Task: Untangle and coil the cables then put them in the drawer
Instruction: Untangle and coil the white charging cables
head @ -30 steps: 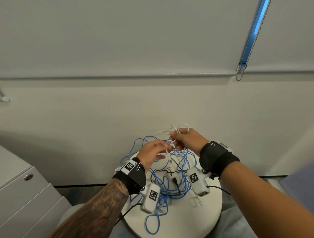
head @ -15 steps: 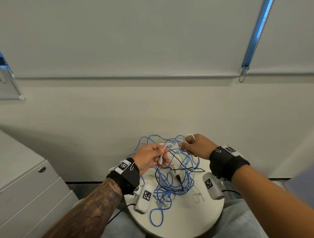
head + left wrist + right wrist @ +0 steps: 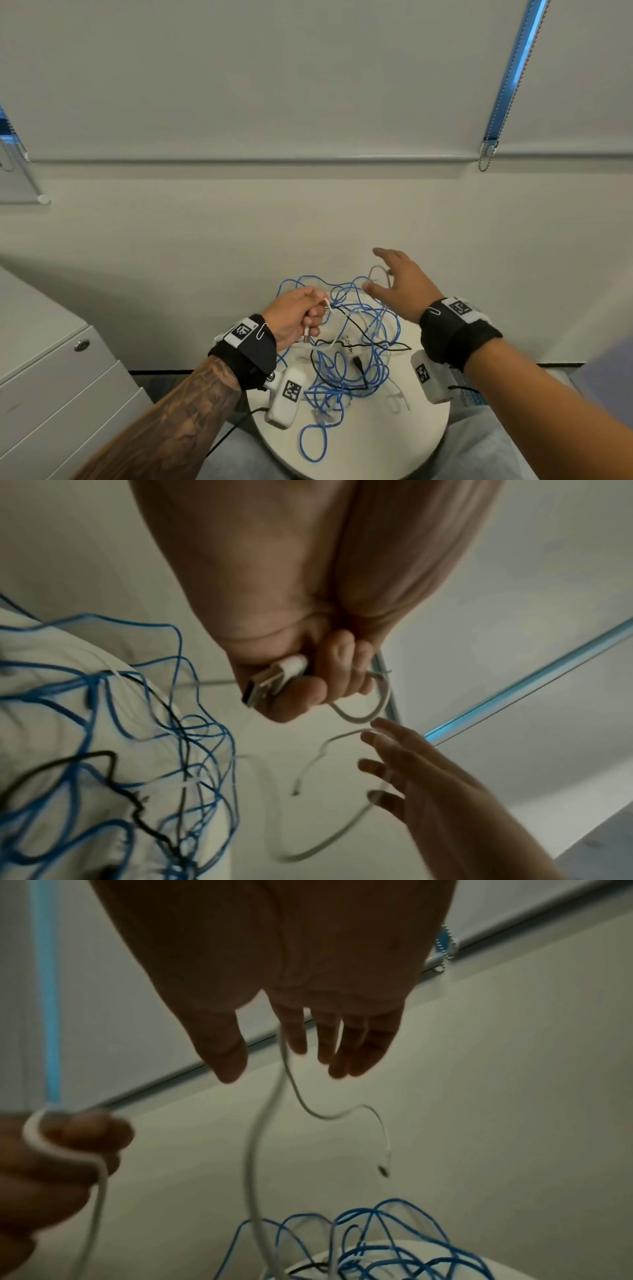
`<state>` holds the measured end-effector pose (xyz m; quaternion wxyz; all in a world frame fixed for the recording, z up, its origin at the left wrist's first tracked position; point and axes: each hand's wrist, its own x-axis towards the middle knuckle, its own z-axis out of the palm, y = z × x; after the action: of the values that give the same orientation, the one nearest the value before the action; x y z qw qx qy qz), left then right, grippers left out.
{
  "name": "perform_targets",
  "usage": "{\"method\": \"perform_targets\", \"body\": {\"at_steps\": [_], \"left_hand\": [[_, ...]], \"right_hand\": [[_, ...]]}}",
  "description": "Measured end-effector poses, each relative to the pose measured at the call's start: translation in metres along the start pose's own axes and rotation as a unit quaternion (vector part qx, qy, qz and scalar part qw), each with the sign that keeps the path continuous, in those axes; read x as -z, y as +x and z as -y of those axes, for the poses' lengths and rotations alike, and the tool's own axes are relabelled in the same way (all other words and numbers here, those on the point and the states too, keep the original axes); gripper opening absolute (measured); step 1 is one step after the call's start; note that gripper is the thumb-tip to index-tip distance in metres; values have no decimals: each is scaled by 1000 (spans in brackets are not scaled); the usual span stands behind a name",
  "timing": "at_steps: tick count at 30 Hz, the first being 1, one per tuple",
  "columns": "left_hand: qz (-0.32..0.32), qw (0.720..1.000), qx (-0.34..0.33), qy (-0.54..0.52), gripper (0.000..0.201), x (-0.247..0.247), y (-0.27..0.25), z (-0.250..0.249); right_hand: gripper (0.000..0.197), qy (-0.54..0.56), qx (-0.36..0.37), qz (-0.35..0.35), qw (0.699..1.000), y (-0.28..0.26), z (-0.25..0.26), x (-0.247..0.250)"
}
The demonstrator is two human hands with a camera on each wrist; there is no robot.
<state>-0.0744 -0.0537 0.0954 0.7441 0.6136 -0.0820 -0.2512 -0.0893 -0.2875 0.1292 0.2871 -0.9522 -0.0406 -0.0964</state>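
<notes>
A tangle of blue cable [image 3: 346, 363] and black cable [image 3: 363, 342] lies on a small round white table [image 3: 404, 442]. My left hand [image 3: 298, 318] is curled round the white cable's USB plug [image 3: 274, 680], with white cable looped over its fingers [image 3: 51, 1139]. My right hand [image 3: 400, 281] hovers above the tangle's far side with fingers spread. A loop of the white cable [image 3: 378, 274] hangs across those fingers [image 3: 298, 1034], and its free end [image 3: 383, 1169] dangles in the air.
A grey drawer cabinet [image 3: 68, 383] with a round lock [image 3: 81, 345] stands at the left, its drawers closed. A wall lies just behind the table. A blind's bead chain [image 3: 486, 157] hangs at the upper right. My knees sit under the table's near edge.
My right hand has gone from pinching the white cable to spread fingers and moved right and away. The left hand keeps hold of the plug and has drawn slightly left.
</notes>
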Motion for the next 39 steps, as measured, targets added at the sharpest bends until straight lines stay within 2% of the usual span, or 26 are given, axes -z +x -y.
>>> {"method": "perform_targets", "body": {"at_steps": [2,4,6,9,11,14,15,19,22,24,29,33,36,39], "left_hand": [[7,999,-9,-35,23,-7,0,-10],[4,998,-27,-63,23,-15,0,-20],[-8,996,-49,-75,24,-18,0,-26],[-30,994,-71,-81,22,-16,0,-32],[-38,994,-72,-78,21,-11,-1,-33],[-8,997,-51,-55,25,-6,-6,-35],[10,998,-40,-49,25,-4,-9,-35],[100,992,-19,-80,20,-3,-17,-39],[146,978,-47,-139,21,-7,-18,-48],[124,974,-78,-174,20,-11,-14,-51],[-15,963,-134,-235,21,-7,-2,-48],[-71,960,-146,-228,18,-4,3,-41],[-106,969,-166,-151,18,-7,5,-39],[-123,977,-174,-10,19,-10,5,-37]], "right_hand": [[66,74,62,8,995,-6,11,-9],[52,163,57,74,982,-11,25,-19],[29,229,38,109,967,-14,34,-27],[7,303,36,93,948,-12,40,-27],[7,313,49,68,946,-8,43,-21],[10,381,33,53,923,-2,50,-10],[9,380,27,34,924,0,52,-7],[12,249,30,-68,966,12,44,-4],[13,226,17,-32,973,7,40,-18],[13,211,28,11,977,-4,45,-29],[18,126,80,80,986,-25,55,-46],[30,57,116,96,987,-33,61,-39],[27,64,130,108,984,-35,70,-26],[24,147,131,78,977,-35,76,-10]]}}
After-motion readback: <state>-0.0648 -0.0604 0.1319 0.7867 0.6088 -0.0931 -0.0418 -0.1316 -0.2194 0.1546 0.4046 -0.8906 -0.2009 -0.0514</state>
